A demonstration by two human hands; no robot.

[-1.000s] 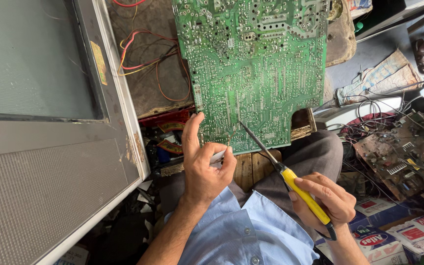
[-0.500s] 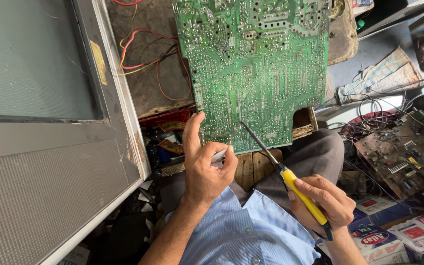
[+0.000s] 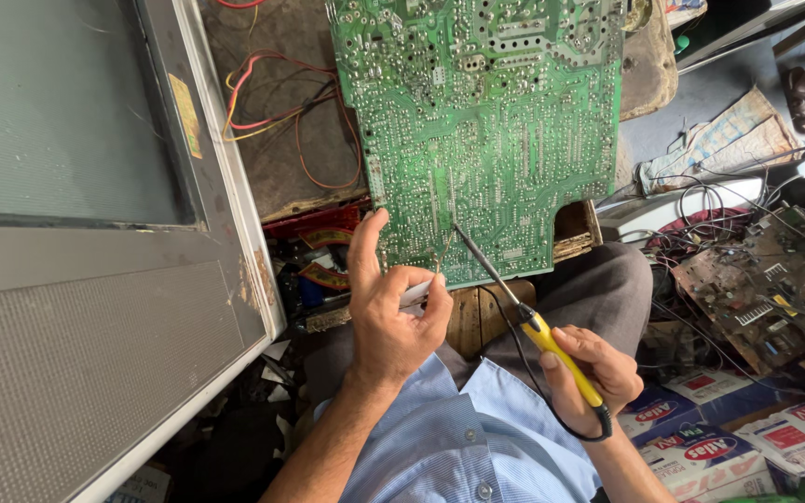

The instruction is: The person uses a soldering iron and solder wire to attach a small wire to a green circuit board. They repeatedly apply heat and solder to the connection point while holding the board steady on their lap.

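Head view: a large green circuit board [image 3: 482,130] is seen solder side up, and everything else is placed relative to it. At the board's lower edge the left hand [image 3: 391,312] is raised, thumb and forefinger pinched on a thin strand of solder wire [image 3: 440,261] whose end is brought against the board; the remaining fingers are curled over a small pale object that cannot be identified. Just right of that point, the dark tip of a soldering iron [image 3: 524,317] is laid on the board's lower edge, the yellow handle slanting down and away to the right hand [image 3: 589,373], whose grip is clenched around the handle with a black cord looping off below it. Left of the board, a grey television set [image 3: 95,279] is stood, with red and orange wires [image 3: 272,102] lying between the two. Right of the board, a second, brownish circuit board [image 3: 757,293] is set among tangled cables, and printed cardboard boxes [image 3: 747,438] are stacked below that.

The step in hand is judged to be the soldering of a joint near the board's lower edge. For the next move, iron tip and wire would need to be held together steadily on one pad, without neighbouring pads being bridged.
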